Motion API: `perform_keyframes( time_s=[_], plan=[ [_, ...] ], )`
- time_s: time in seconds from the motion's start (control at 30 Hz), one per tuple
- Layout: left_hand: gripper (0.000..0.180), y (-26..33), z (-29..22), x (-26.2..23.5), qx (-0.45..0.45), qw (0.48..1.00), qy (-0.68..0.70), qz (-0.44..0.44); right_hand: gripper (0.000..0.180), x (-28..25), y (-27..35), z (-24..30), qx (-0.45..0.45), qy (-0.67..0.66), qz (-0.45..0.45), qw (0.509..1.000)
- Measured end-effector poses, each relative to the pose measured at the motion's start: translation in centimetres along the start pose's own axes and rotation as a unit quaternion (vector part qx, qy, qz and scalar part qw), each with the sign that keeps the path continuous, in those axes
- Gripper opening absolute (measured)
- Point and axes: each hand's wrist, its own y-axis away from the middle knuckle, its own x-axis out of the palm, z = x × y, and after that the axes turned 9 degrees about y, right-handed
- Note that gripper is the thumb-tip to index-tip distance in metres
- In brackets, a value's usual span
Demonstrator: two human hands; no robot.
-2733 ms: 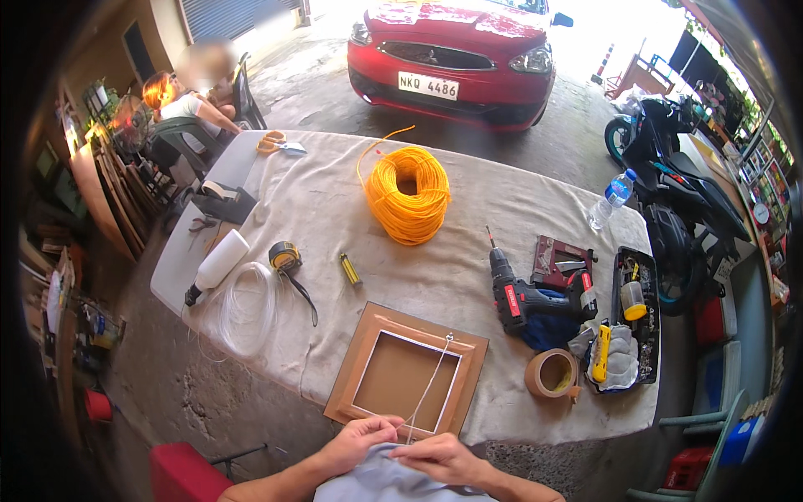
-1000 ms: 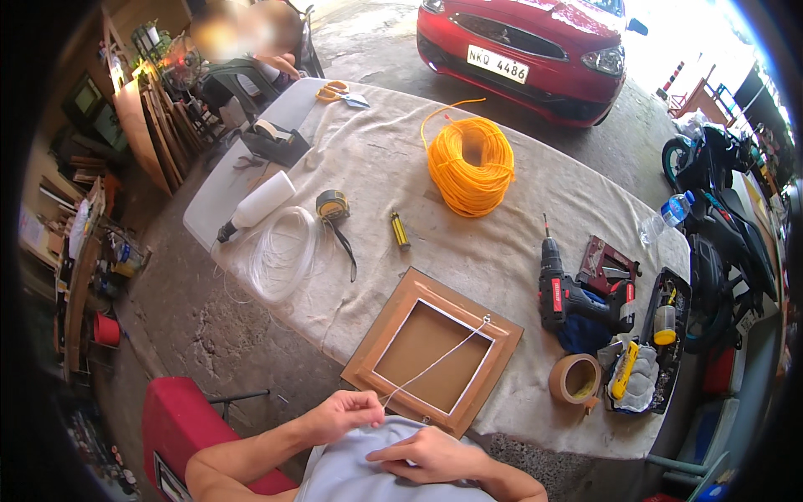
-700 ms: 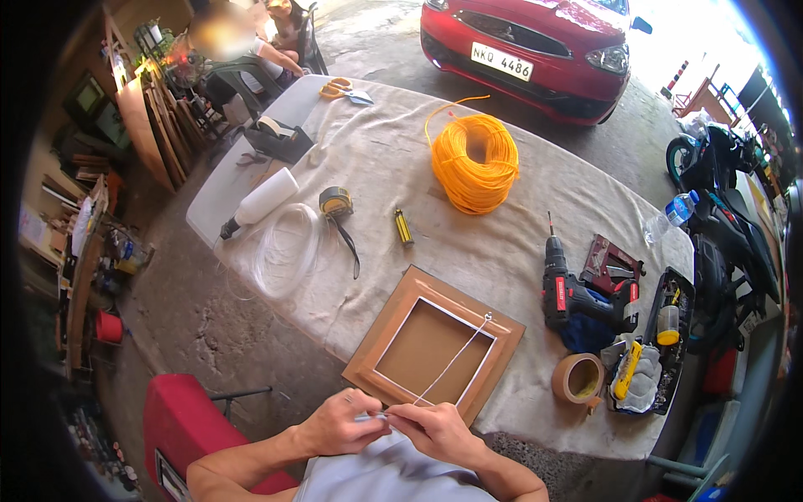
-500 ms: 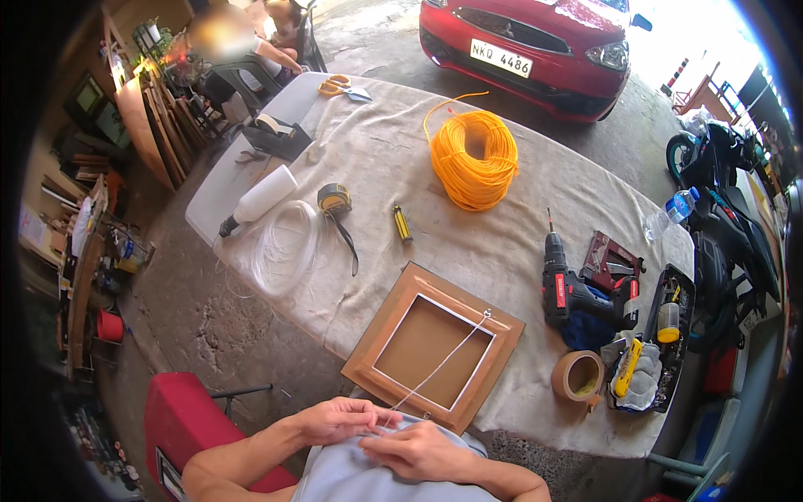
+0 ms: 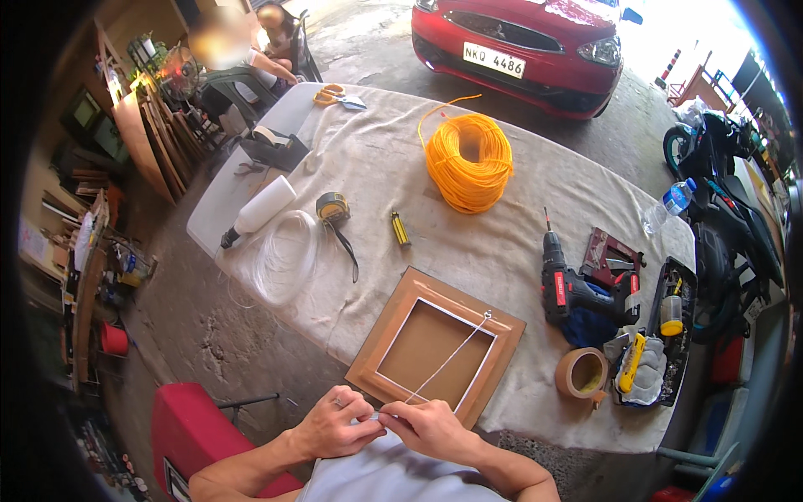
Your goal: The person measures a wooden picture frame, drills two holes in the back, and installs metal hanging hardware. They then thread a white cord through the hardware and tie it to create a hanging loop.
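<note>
A brown wooden picture frame (image 5: 400, 335) lies tilted at the table's near edge, its brown backing panel (image 5: 427, 347) showing inside a pale inner edge. From a small metal fitting (image 5: 488, 315) on its far right side, a thin white twisted string (image 5: 452, 356) runs slantwise to my hands. My left hand (image 5: 339, 424) is closed just off the frame's near corner, pinching a short bit of the string. Over the frame's near edge, my right hand (image 5: 432, 428) pinches the string too, and the fingertips of both hands meet.
On the cloth-covered table (image 5: 519, 251) lie an orange rope coil (image 5: 470, 180), clear line (image 5: 284, 259), a tape measure (image 5: 333, 207), a yellow cutter (image 5: 400, 228) and scissors (image 5: 339, 96). To the right are a drill (image 5: 556, 280), a staple gun (image 5: 613, 255), brown tape (image 5: 569, 376) and a tool tray (image 5: 682, 305).
My hands have drawn together, fingertips now touching. The left hand has turned and its fingers have curled in; the right has shifted slightly up and right. The frame stays about where it was.
</note>
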Motion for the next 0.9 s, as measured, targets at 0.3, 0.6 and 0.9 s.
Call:
perform_keyframes(
  time_s=[0.3, 0.6, 0.9],
  plan=[
    [0.019, 2.7, 1.5, 0.8, -0.459, 0.335, 0.823, 0.011, 0.015, 1.8, 0.7, 1.9, -0.082, -0.019, 0.091, 0.992],
    [0.015, 2.4, 0.7, -0.2, -0.292, 0.910, 0.294, -0.010, 0.025, -1.4, -0.6, 1.6, 0.014, -0.147, 0.035, 0.988],
    [0.016, 2.6, 0.1, 0.8, -0.191, 0.972, 0.100, -0.093, 0.013, 0.1, -0.8, 1.4, 0.060, -0.209, 0.033, 0.975]
  ],
)
